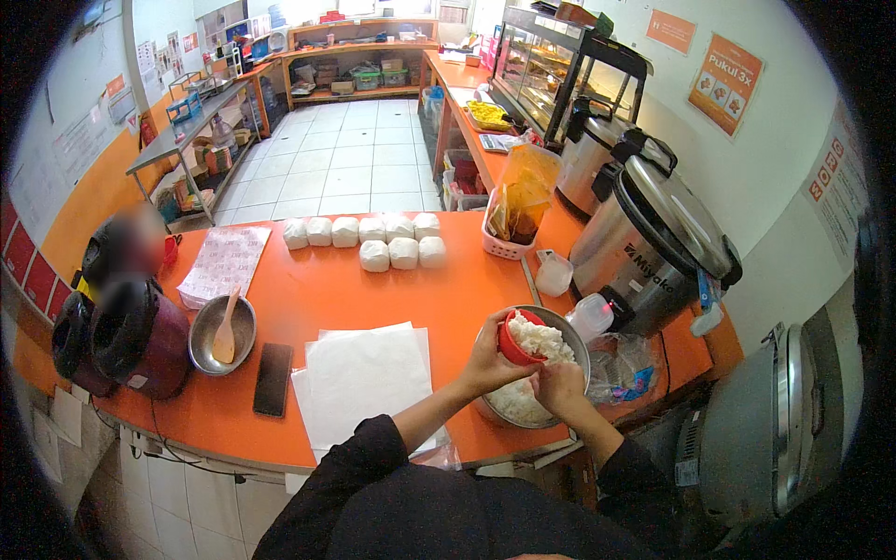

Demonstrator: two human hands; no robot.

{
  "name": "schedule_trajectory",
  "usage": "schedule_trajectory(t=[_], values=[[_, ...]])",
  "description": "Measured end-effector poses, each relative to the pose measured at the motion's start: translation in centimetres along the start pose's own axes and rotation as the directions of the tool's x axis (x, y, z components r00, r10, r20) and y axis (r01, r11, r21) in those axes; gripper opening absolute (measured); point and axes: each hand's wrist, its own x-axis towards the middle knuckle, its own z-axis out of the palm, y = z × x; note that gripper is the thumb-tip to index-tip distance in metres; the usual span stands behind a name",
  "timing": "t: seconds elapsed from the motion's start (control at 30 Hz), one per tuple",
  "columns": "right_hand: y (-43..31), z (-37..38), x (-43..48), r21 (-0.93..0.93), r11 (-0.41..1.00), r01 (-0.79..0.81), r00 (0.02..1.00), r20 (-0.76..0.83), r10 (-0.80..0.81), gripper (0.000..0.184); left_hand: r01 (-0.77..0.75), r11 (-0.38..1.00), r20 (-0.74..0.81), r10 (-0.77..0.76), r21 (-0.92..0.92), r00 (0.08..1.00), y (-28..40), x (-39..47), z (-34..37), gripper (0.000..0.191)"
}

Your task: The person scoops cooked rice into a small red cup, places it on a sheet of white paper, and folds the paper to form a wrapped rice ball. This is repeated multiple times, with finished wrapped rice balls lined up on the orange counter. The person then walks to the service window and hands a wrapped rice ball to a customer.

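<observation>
My left hand (pixel 484 358) grips a red plastic cup (pixel 513 346), tilted and heaped with cooked white rice (pixel 542 337). Beneath it is a round metal pot (pixel 585 350) with more white rice (pixel 516 402) inside. My right hand (pixel 560 389) is curled over the pot, close against the rice at the cup's lower rim. Whether those fingers hold a utensil is hidden. To the left of the pot lie stacked white paper sheets (pixel 367 388). Farther back, several white paper-wrapped bundles (pixel 344 232) stand in two rows on the orange counter (pixel 315 297).
At left are a phone (pixel 273 379), a metal bowl (pixel 201 343) with a wooden paddle (pixel 225 337), printed wrapping paper (pixel 227 260) and dark cookers (pixel 143 343). At right stand a pink basket (pixel 509 248), clear plastic containers (pixel 591 315), a plastic bag (pixel 623 367) and a large Miyako rice cooker (pixel 637 262).
</observation>
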Motion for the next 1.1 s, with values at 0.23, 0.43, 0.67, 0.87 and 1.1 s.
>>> schedule_trajectory(t=[0.23, 0.43, 0.67, 0.87, 1.1], values=[[-1.0, -1.6, -1.0, 0.062, 0.998, 0.034, 0.993, 0.114, -0.041, 0.031, -0.017, 0.999, -0.044, 0.019, 0.046, 0.999, 0.1, 0.1, 0.0, 0.094], [-1.4, -3.3, -1.6, 0.233, 0.971, 0.06, 0.979, 0.177, -0.103, 0.051, -0.001, 0.997, -0.018, 0.002, 0.077, 1.0, 0.3, 0.1, -0.1, 0.095], [0.9, -2.5, -1.3, 0.514, 0.85, -0.113, 0.959, 0.281, -0.043, 0.05, -0.006, 0.999, -0.012, 0.006, 0.037, 1.0, -0.5, 0.4, -0.2, 0.099], [3.3, -5.3, -4.0, 0.823, 0.467, -0.323, 0.945, 0.31, 0.107, 0.028, 0.016, 0.983, -0.062, -0.027, -0.182, 0.998, -0.3, 0.3, -1.4, 0.101], [0.8, -10.6, -6.0, 0.718, 0.674, -0.177, 0.867, -0.211, 0.452, 0.03, 0.098, 0.993, 0.132, -0.107, 0.07, 0.986, 0.2, 0.2, -3.0, 0.091]])
